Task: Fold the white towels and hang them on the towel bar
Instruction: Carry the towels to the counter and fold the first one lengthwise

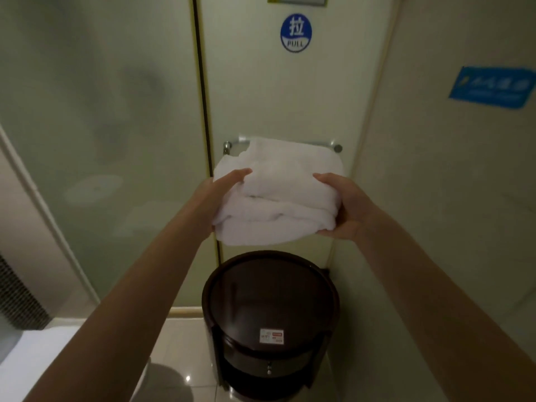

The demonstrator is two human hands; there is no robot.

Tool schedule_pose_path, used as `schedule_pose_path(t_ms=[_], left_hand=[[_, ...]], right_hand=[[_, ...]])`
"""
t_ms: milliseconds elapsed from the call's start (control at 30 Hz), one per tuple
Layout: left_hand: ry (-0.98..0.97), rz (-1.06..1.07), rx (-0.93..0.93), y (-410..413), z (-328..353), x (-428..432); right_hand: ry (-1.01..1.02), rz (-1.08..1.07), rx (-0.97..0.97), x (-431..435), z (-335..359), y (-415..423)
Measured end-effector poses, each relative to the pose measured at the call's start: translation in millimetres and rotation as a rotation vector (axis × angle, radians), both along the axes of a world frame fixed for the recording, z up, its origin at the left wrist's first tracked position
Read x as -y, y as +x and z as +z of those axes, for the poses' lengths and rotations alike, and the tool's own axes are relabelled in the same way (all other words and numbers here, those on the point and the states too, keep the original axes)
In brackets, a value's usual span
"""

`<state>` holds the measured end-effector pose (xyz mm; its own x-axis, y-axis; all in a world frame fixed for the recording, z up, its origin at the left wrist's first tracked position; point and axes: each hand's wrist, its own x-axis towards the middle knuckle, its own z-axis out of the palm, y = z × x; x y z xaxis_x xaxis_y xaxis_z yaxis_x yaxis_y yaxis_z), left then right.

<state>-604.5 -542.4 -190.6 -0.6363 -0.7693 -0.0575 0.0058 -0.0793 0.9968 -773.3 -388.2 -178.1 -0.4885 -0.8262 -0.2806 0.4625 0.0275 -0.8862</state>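
The folded white towels (275, 195) sit in a thick stack held out in front of the glass door, their long axis level and parallel to the towel bar (327, 145), which lies at twelve o'clock just behind and above the stack. The left hand (223, 195) clasps the stack's nine o'clock end, the right hand (345, 207) its three o'clock end, thumbs on top; both look about equally near the bar. Below, at six o'clock, a dark round stand (271, 300) carries a small WIFI sticker (271, 335). The blue round sign (296, 32) at twelve reads "拉 PULL"; the blue plate (493, 87) at two o'clock is too blurred to read.
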Motion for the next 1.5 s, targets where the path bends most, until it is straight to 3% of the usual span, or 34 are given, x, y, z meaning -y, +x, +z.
schedule_pose_path(t_ms=[333, 567, 733, 1500], left_hand=[[-0.103, 0.076, -0.029, 38, 107, 6], [-0.113, 0.007, -0.074, 25, 148, 43], [-0.138, -0.053, -0.153, 4, 156, 71], [-0.127, -0.211, -0.151, -145, 171, 118]], right_hand=[[-0.025, 0.025, -0.020, 7, 98, 34], [-0.056, -0.040, -0.071, 39, 133, 24], [-0.046, -0.063, -0.107, 60, 145, 3], [-0.089, -0.190, -0.195, 79, 173, -111]])
